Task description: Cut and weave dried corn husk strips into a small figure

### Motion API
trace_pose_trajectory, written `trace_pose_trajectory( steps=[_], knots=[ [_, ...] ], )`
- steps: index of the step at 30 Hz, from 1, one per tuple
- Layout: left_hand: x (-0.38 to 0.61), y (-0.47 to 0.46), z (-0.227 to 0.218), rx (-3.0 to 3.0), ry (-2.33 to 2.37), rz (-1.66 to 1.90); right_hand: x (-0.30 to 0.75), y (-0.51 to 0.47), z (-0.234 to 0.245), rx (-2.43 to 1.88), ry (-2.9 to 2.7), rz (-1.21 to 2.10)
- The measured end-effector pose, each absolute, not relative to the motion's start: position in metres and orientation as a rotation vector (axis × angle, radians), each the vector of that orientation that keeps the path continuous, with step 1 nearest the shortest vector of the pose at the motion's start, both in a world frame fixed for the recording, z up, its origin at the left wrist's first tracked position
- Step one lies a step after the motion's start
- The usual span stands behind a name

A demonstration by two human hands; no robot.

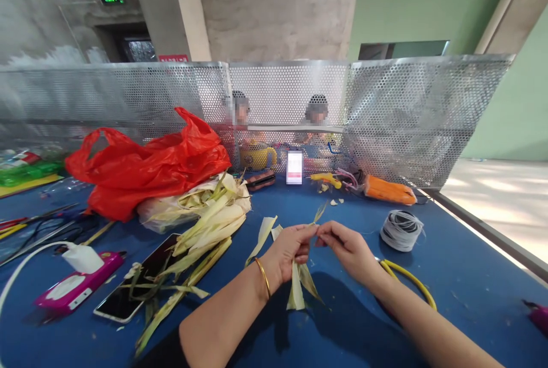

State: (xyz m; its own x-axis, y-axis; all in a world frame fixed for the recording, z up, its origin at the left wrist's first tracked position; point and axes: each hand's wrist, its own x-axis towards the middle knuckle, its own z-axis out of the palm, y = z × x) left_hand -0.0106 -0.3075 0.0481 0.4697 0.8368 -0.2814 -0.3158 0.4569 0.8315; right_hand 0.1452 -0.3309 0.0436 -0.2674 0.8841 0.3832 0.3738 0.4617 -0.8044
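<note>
Holding pale husk strips (296,289) in the left hand (291,249), over the blue table (462,254). Pinching with the right hand (347,248) close beside it, can't really tell on what, tbh.

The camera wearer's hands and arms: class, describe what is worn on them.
The left hand is ungloved, with a thin gold-coloured bangle at the wrist and a black sleeve near the elbow. The right hand is ungloved; no sleeve shows.

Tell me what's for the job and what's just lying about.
Likely for the job:
pale husk strips in the left hand
leafy cream-green husk bundle
maybe the round grey-white cord roll

Seemingly lying about:
flat black-screened phone
magenta plastic power strip
</note>
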Motion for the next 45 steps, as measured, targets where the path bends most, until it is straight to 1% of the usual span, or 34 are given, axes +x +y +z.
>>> trace_pose_trajectory(
  steps=[3,5,6,9,10,11,15,21,25,27,31,32,34,41,45],
  knots=[
    [-0.011,-0.307,0.046,0.831,0.848,0.880,0.147,-0.342,0.052,-1.102,-2.047,0.692],
    [-0.012,-0.304,0.045,0.852,0.892,0.939,0.159,-0.354,0.057,-1.259,-2.133,0.671],
    [-0.012,-0.303,0.045,0.868,0.909,0.963,0.168,-0.362,0.058,-1.400,-2.161,0.607],
    [-0.014,-0.300,0.046,0.926,0.935,1.032,0.203,-0.390,0.052,-2.017,-2.145,0.087],
    [-0.014,-0.300,0.046,0.950,0.940,1.054,0.214,-0.399,0.047,-2.201,-2.138,0.026],
    [-0.014,-0.301,0.047,0.975,0.944,1.070,0.223,-0.406,0.043,-2.293,-2.150,0.043],
    [-0.014,-0.305,0.051,1.044,0.977,1.105,0.236,-0.418,0.035,-2.350,-2.187,0.110],
    [-0.017,-0.309,0.057,1.110,0.981,1.155,0.228,-0.403,0.046,-2.325,-2.264,0.128],
    [-0.021,-0.306,0.058,1.140,0.998,1.208,0.232,-0.408,0.047,-2.365,-2.080,0.161],
    [-0.022,-0.304,0.058,1.172,1.018,1.236,0.232,-0.416,0.044,-2.226,-1.967,0.338],
    [-0.024,-0.301,0.057,1.299,1.076,1.279,0.215,-0.434,0.041,-1.561,-1.551,0.992],
    [-0.024,-0.301,0.057,1.337,1.090,1.283,0.206,-0.437,0.041,-1.422,-1.434,1.108],
    [-0.024,-0.300,0.056,1.404,1.109,1.281,0.185,-0.441,0.044,-1.279,-1.249,1.291],
    [-0.025,-0.296,0.053,1.469,1.170,1.332,0.128,-0.438,0.054,-0.824,-0.724,1.722],
    [-0.024,-0.295,0.054,1.418,1.217,1.377,0.120,-0.432,0.051,-0.669,-0.660,1.857]
  ],
)
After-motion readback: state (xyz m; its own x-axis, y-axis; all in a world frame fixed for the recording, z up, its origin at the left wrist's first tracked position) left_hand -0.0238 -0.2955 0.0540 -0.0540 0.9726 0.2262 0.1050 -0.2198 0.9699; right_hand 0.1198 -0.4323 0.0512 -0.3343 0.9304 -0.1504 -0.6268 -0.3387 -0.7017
